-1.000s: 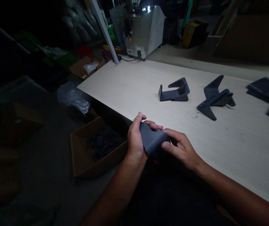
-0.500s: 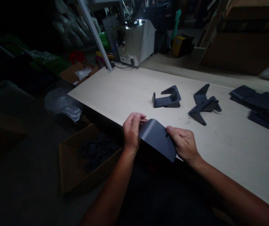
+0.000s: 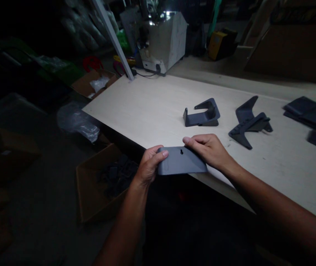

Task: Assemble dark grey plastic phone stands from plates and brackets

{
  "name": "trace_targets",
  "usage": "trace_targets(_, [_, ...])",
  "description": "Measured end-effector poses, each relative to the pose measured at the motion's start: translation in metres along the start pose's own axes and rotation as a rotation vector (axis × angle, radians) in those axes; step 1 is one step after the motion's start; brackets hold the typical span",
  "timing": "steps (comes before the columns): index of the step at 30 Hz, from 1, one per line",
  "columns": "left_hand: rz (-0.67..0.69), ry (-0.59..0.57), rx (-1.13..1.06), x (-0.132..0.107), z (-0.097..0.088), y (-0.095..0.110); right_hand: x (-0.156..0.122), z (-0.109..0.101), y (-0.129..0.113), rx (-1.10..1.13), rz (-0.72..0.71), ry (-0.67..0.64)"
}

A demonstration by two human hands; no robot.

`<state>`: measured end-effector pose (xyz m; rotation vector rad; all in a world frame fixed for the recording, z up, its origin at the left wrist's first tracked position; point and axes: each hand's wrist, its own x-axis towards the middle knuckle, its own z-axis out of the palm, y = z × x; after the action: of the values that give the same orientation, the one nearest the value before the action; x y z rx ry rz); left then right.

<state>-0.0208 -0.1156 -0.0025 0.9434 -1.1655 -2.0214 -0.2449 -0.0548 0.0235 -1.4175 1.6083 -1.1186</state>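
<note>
Between both hands, at the table's front edge, is a dark grey bracket (image 3: 184, 162) with a flat face and a keyhole slot near its upper edge. My left hand (image 3: 150, 164) grips its left end, thumb on the face and fingers behind. My right hand (image 3: 209, 149) pinches the upper right edge; its fingertips are partly hidden behind the part. Beyond them on the table lies a similar grey U-shaped bracket (image 3: 202, 114). To its right, more brackets (image 3: 249, 123) rest crosswise against each other.
Dark flat pieces (image 3: 310, 114) are stacked at the right of the pale table (image 3: 147, 103). A white machine (image 3: 165, 42) stands at the back by a metal post (image 3: 115, 40). Below left, an open cardboard box (image 3: 91, 199) holds many dark parts. A yellow device (image 3: 217, 44) sits behind.
The held bracket has been turned, so its flat face with the slot now faces me. My left thumb has come onto the face, and my right hand has shifted to the upper edge.
</note>
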Motion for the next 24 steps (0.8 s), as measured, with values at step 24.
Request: trace_targets(24, [-0.096,-0.009,-0.289,0.020,0.007,-0.006,-0.030,0.031,0.006,0.101,0.029,-0.439])
